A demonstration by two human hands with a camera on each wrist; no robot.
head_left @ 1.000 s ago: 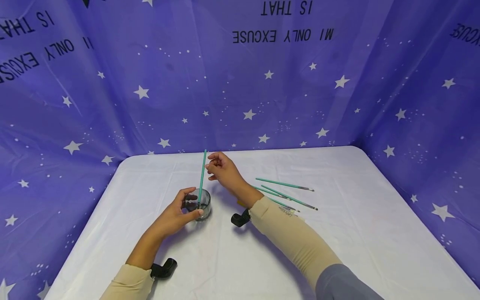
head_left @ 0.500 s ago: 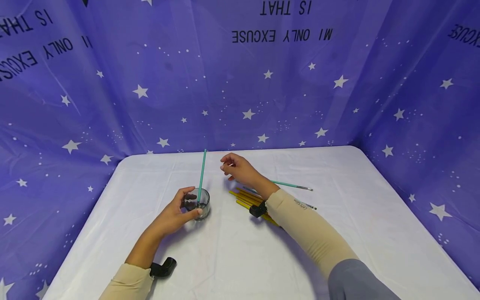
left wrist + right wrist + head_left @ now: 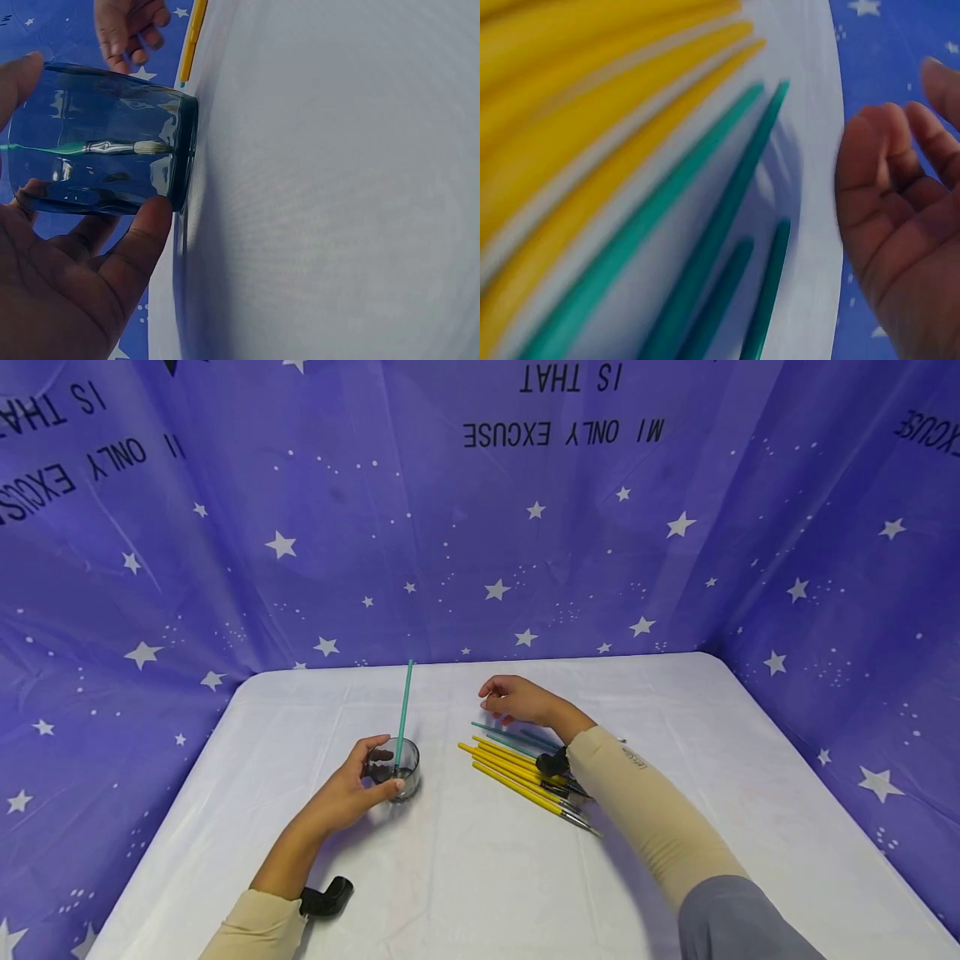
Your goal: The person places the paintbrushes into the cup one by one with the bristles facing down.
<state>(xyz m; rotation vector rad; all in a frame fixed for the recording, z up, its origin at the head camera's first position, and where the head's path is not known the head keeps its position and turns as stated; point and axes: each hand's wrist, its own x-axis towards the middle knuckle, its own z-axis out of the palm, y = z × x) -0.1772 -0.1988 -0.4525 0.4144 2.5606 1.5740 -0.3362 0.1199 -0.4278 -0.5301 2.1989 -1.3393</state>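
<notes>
My left hand (image 3: 348, 793) grips a clear grey drinking glass (image 3: 411, 783) standing on the white table. One paintbrush (image 3: 405, 706) with a green handle leans upright in the glass; in the left wrist view its pale bristles (image 3: 152, 148) point down at the glass's base. My right hand (image 3: 517, 700) is raised over the far side of the loose brushes, holding nothing, its fingers loosely curled in the right wrist view. Under that wrist lie several green paintbrushes (image 3: 510, 744), partly hidden by the arm. Nearer to me, several yellow paintbrushes (image 3: 517, 787) lie side by side, bristles toward the right.
A white cloth covers the table (image 3: 450, 893). Behind it and along both sides hangs a purple curtain (image 3: 450, 527) with stars and lettering. A black wrist camera (image 3: 327, 897) sticks out from my left sleeve.
My right hand has drawn back to the right, away from the brush in the glass, and the yellow brushes have come into view. My left hand stays on the glass.
</notes>
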